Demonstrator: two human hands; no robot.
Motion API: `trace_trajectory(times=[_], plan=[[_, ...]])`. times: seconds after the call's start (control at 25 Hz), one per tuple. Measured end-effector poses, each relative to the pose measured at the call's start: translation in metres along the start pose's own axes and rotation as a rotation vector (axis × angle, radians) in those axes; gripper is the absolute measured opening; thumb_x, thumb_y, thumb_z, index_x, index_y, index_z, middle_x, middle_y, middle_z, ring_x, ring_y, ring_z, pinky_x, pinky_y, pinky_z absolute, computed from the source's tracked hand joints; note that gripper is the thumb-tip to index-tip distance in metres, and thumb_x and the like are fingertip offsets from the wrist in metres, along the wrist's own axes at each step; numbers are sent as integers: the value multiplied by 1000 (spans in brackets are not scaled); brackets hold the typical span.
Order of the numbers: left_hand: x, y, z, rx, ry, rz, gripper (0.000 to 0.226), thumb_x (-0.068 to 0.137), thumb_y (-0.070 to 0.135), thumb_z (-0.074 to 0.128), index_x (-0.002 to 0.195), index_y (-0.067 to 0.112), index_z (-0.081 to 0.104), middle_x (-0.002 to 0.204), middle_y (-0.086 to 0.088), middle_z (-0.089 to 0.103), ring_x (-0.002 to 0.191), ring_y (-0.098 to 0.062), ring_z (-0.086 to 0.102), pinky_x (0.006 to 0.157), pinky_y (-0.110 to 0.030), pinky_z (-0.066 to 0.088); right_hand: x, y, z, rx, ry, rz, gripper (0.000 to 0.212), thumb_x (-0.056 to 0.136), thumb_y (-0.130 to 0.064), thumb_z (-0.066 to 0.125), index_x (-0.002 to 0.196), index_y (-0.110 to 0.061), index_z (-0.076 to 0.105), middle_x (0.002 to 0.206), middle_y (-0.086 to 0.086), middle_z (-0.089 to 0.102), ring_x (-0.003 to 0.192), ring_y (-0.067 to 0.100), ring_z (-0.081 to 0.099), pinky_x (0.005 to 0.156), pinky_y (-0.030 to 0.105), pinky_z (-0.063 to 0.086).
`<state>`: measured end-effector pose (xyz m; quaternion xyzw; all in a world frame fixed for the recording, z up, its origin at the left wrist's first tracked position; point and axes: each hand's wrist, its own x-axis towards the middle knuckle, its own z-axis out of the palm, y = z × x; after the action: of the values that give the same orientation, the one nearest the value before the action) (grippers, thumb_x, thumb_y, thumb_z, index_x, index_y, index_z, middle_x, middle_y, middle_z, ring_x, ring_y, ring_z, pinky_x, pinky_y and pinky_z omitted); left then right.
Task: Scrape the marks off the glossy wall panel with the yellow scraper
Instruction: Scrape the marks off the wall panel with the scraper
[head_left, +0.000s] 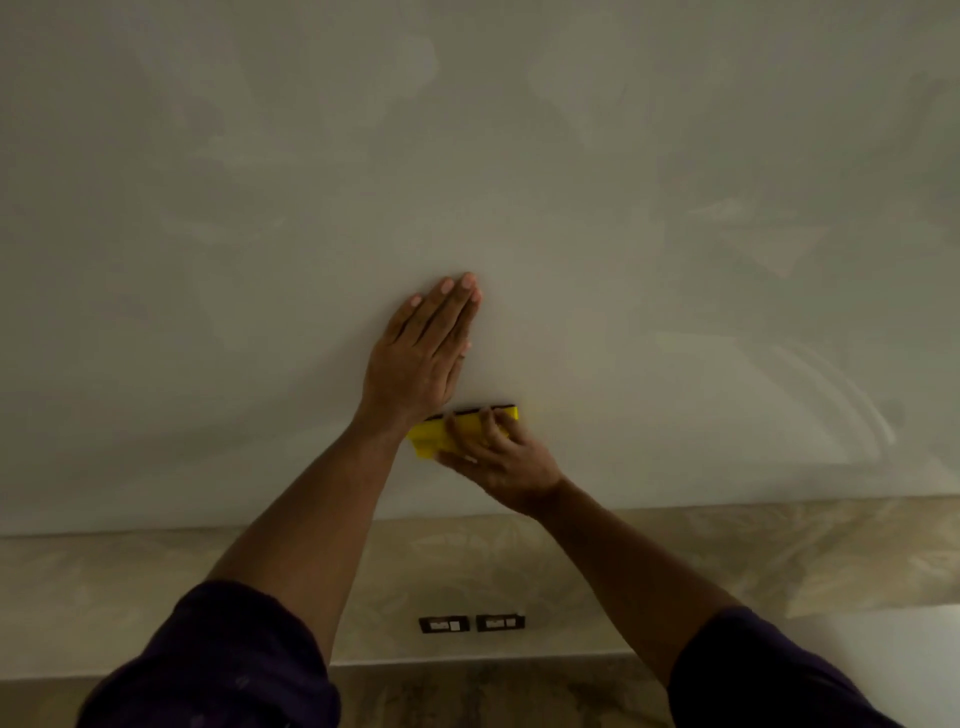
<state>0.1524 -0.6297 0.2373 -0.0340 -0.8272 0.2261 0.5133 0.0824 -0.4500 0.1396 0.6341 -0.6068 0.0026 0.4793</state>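
The glossy wall panel (623, 182), pale and smeared with faint marks, filled the view. Against it the left hand (423, 353) lay flat, fingers straight and together. Just below and to its right, the right hand (504, 457) gripped the yellow scraper (434, 434), its dark edge touching the panel. Two switch plates (471, 623) sat on the lower band.

No text, label or number can be read anywhere.
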Motion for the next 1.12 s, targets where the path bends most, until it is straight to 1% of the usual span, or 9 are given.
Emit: trace_trajectory(times=[0.12,0.2,0.4,0.52,0.72,0.8,0.92,1.0,1.12], plan=[[-15,-6,0,14,-48,48,63,111,26,42,168,9,19,173,-7,20,160,-22,23,131,-38,14,-6,-15,13,-39,-127,-305,36,108,-29,47,99,-34,81,122,-4,75,101,23,71,95,38,58],[-33,-7,-1,41,-78,64,62,112,26,41,168,9,19,173,-6,21,159,-22,24,131,-39,13,-25,-20,13,-13,-222,-339,24,101,-33,58,93,-36,81,119,-4,76,97,20,72,95,38,58],[-50,8,3,14,-75,-38,61,112,24,46,166,7,24,172,-7,24,159,-24,26,132,-39,13,-85,15,-14,-18,-164,77,52,109,-11,32,127,-35,75,132,13,71,98,39,74,86,49,61],[-48,9,3,38,-85,-13,61,111,24,47,165,5,26,170,-10,26,157,-26,28,131,-41,17,-59,16,-18,-59,-88,187,61,110,-11,20,134,-34,70,137,13,68,99,42,72,88,48,59],[-35,-24,-12,112,-88,207,64,105,20,51,166,14,32,170,-3,28,155,-19,34,125,-40,24,18,8,-11,-41,15,-59,37,99,-20,63,133,-30,72,133,14,70,96,36,71,89,46,59],[-19,-39,-17,107,-81,239,66,103,17,53,166,17,32,171,-1,29,155,-18,34,127,-38,20,8,24,-18,-55,70,89,44,96,-18,59,136,-34,69,137,14,68,100,40,68,91,48,53],[13,-49,-17,78,-18,132,59,111,24,43,167,19,28,172,0,27,159,-18,28,128,-37,18,-30,48,-32,-44,139,520,66,82,-7,66,137,-42,66,144,13,63,107,41,66,90,45,48],[27,-54,-16,112,13,118,57,112,29,40,168,19,28,173,1,25,160,-16,23,129,-36,18,-38,44,-33,-35,198,753,64,85,-5,67,137,-43,66,147,12,60,109,37,63,86,42,47],[28,-57,-13,123,44,126,57,112,32,39,167,18,30,172,1,27,157,-19,29,128,-36,18,-12,17,-20,107,231,867,60,86,-2,62,132,-41,71,146,16,57,106,37,59,84,41,45]])
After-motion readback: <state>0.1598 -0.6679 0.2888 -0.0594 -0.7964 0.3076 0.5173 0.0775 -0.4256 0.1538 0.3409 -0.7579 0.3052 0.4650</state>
